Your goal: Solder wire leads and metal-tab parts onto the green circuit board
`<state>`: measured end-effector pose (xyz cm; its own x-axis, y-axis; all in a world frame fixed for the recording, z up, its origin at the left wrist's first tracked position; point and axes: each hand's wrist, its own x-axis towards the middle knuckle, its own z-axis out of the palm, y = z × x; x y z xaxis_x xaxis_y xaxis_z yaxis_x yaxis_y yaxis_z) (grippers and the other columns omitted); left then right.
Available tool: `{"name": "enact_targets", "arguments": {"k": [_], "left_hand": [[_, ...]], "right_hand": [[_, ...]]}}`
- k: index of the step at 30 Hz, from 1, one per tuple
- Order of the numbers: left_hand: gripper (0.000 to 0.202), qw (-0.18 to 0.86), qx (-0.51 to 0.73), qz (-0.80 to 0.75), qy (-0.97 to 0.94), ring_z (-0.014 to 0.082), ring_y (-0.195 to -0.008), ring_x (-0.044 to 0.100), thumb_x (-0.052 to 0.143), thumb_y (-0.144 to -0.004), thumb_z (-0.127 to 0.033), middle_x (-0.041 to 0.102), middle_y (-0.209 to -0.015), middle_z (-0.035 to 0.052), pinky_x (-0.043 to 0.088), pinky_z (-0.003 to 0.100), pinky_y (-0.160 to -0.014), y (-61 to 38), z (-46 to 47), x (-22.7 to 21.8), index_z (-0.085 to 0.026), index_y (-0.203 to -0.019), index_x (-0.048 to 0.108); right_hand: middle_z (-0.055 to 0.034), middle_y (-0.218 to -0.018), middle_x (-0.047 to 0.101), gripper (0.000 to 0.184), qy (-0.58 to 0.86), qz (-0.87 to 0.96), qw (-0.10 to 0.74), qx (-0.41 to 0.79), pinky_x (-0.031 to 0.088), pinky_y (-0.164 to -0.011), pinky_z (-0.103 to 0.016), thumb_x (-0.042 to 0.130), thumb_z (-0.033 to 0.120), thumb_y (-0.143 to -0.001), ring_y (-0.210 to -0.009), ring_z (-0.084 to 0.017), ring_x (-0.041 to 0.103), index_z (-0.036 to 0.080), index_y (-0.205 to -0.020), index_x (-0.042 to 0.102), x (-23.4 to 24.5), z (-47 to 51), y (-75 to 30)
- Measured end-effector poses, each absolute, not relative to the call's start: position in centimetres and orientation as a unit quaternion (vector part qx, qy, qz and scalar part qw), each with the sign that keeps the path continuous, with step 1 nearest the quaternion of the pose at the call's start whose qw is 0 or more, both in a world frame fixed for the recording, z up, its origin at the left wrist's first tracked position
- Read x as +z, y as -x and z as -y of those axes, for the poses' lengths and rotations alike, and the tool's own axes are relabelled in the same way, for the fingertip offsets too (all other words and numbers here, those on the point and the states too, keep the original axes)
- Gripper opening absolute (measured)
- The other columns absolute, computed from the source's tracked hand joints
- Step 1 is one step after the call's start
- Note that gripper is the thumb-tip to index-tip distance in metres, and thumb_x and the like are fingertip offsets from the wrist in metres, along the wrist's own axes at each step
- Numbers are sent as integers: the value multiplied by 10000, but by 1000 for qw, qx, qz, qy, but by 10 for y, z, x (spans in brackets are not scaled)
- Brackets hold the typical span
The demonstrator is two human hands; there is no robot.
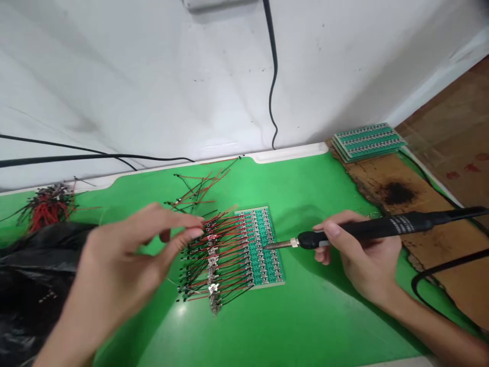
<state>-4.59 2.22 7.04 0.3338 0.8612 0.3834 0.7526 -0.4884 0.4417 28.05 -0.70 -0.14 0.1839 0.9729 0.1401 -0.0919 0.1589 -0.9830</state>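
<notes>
A white wall, scuffed with a few dark marks, rises behind the bench. A grey fitting sits at its top edge, and a thin black cable hangs down from beside it to the bench. Two more black cables run along the wall's foot at the left. A white trim edges a green mat. To the right lies a sheet of worn cardboard with a black scorch mark, and a brown panel fills the far corner. Soft, even light falls across the scene, leaving a pale glare on the mat.
</notes>
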Motion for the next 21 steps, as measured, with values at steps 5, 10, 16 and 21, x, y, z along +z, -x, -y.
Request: {"name": "enact_targets", "arguments": {"k": [5, 10, 16, 21], "left_hand": [[294, 99, 282, -360, -884, 151, -905, 726, 649, -1072, -48, 825, -1093, 8, 629, 336, -818, 24, -7, 37, -236, -1281, 735], [209, 63, 277, -371, -884, 163, -888, 691, 701, -1043, -40, 795, -1035, 39, 582, 331, -828, 22, 4, 16, -172, -1205, 705], [219, 60, 291, -393, -870, 190, -905, 721, 726, -1027, -52, 830, -1049, 37, 563, 382, -844, 26, 11, 12, -189, -1197, 704], [209, 61, 278, -387, -877, 191, -918, 738, 723, -1034, -63, 849, -1076, 40, 538, 385, -812, 32, 10, 10, -178, -1208, 708]], "right_hand": [[-1, -620, 757, 218, 475, 463, 601, 445, 601, -389, -216, 885, 398, -1006, -439, -163, 715, 245, -861, 830, -4, 6, -279], [5, -599, 750, 221, 482, 461, 596, 446, 587, -373, -211, 898, 394, -995, -418, -160, 708, 241, -850, 831, -3, 6, -277], [-4, -613, 750, 237, 511, 459, 586, 429, 553, -349, -232, 897, 420, -1000, -409, -159, 683, 244, -861, 820, -6, 8, -277], [4, -619, 753, 215, 509, 456, 588, 433, 581, -371, -214, 897, 375, -1005, -417, -149, 694, 223, -871, 827, -6, 8, -278]]}}
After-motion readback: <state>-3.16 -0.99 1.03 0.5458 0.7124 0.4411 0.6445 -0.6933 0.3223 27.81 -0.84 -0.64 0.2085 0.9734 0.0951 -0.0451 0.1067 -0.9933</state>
